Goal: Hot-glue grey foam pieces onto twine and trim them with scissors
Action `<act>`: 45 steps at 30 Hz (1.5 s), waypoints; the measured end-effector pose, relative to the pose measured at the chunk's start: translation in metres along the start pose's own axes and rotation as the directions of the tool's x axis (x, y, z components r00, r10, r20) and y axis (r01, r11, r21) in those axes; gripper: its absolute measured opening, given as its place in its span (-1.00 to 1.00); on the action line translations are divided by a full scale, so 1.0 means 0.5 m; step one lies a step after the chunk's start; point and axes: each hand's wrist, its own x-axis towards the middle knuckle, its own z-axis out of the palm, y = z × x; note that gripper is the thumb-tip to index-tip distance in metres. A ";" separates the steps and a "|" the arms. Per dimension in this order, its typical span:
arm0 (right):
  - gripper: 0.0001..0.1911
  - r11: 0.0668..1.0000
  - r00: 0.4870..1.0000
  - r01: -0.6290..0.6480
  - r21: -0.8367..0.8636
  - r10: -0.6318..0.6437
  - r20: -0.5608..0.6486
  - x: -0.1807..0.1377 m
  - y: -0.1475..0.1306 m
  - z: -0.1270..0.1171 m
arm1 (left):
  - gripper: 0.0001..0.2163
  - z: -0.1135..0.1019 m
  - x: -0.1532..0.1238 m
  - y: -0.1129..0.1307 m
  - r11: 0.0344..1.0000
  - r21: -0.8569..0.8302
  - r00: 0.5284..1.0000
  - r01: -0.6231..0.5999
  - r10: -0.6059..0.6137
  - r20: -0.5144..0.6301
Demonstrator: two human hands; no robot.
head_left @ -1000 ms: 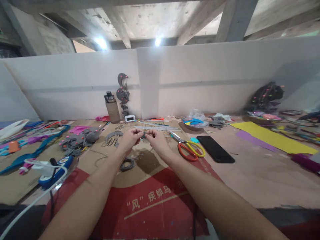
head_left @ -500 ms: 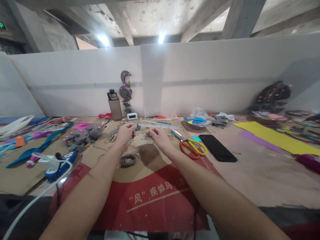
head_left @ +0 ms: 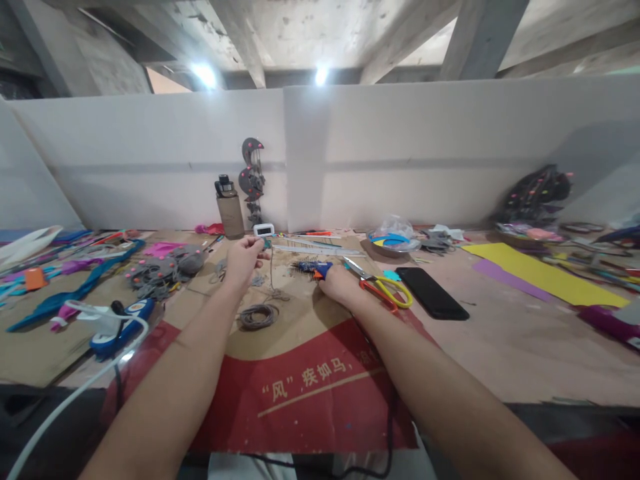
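My left hand (head_left: 245, 257) is raised a little above the cardboard, fingers pinched on the top of a thin grey cord (head_left: 272, 273) that hangs down to the table. My right hand (head_left: 336, 281) is closed round a blue glue gun (head_left: 313, 267), whose nozzle points left toward the cord. A small coil of grey cord (head_left: 257, 315) lies on the cardboard just below my left hand.
Orange-and-yellow scissors (head_left: 383, 288) and a black phone (head_left: 431, 292) lie right of my right hand. A ruler (head_left: 320, 251), water bottle (head_left: 229, 208) and hanging grey ornament (head_left: 251, 179) stand behind. Grey felt pieces (head_left: 165, 270) and another blue glue gun (head_left: 123, 320) sit left.
My hands have parted. The right one dropped to the table and took hold of the blue glue gun. The left one stayed up, holding the cord.
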 end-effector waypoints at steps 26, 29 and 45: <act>-0.78 0.686 0.944 0.309 0.658 -0.308 -0.123 -0.056 -0.111 -0.016 | -0.78 0.001 -0.005 -0.012 0.991 0.126 0.998 -0.038 0.031 0.057; -0.81 0.710 0.934 0.335 0.620 -0.338 -0.118 -0.064 -0.114 -0.019 | -0.79 0.002 -0.003 -0.013 0.991 0.125 0.998 -0.038 0.031 0.053; -0.72 0.773 0.921 0.381 0.508 -0.364 -0.138 -0.072 -0.114 -0.013 | -0.78 0.001 -0.005 -0.017 0.990 0.134 0.997 -0.053 0.045 0.058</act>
